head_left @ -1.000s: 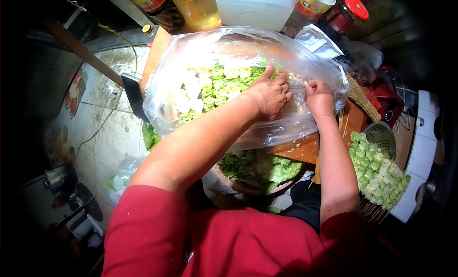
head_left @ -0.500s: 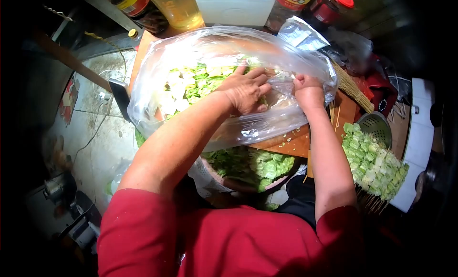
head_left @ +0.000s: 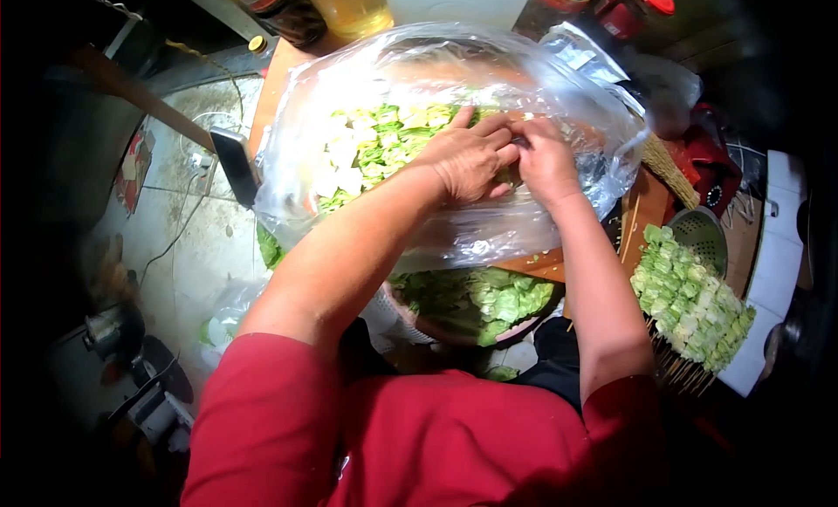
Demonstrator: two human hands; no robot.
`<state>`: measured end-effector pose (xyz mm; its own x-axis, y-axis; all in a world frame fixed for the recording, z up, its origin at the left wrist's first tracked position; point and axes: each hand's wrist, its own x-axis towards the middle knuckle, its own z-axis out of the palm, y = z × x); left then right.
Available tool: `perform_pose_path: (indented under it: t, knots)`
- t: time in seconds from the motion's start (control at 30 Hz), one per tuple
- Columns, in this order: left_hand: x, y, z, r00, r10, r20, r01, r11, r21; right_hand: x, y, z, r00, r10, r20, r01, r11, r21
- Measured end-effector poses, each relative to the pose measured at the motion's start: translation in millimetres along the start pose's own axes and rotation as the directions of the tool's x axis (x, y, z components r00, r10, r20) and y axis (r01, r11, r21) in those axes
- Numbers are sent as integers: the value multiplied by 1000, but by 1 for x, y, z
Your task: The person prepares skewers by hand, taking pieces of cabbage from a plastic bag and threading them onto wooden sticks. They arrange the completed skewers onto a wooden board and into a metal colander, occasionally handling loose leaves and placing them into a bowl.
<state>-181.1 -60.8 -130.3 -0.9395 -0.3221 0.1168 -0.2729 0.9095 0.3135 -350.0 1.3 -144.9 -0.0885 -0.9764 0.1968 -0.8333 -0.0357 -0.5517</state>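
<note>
A clear plastic bag [head_left: 489,241] lies spread over the wooden table, with cut green lettuce pieces [head_left: 375,145] in it to the left. My left hand [head_left: 471,161] rests palm down at the right end of this lettuce, its fingers stretched and apart. Close against its fingertips is my right hand [head_left: 547,165], with curled fingers pressed together. What those fingers hold, if anything, is hidden. Thin stick ends and crumpled film show around the right hand.
A basket [head_left: 410,322] of lettuce leaves sits below the table edge. Lettuce skewers [head_left: 694,293] are stacked at right beside a colander [head_left: 701,236]. A phone [head_left: 234,162] stands at the left edge; jars and an oil bottle [head_left: 349,5] line the back.
My right hand has moved left, up against my left hand's fingers. My left hand still lies spread over the lettuce. The whole view has shifted slightly.
</note>
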Motion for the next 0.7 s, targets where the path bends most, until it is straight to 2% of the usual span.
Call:
perform_pose_path:
  t: [0.07,0.13,0.2,0.5,0.6,0.67,0.7]
  knots:
    - [0,0,0,1000,7,-17,-7,1000,13,-2,5,4,999,36,-19,-36,999,11]
    - [3,1,-3,999,-14,40,13,1000,16,-2,5,2,993,114,20,-115,993,41]
    - [4,1,-5,998,-21,64,21,1000,-10,-3,2,2,993,121,18,-122,992,44]
    - [5,6,-11,985,-60,163,45,994,97,-3,4,3,990,142,25,-142,990,23]
    - [0,6,-14,963,-132,236,94,982,164,-1,0,1,988,149,27,-148,989,-29]
    - [-5,3,-15,953,-180,245,145,977,154,3,-4,-3,935,320,155,-329,943,41]
    - [-10,1,-13,973,-148,175,118,978,173,3,-3,-2,935,319,154,-329,943,43]
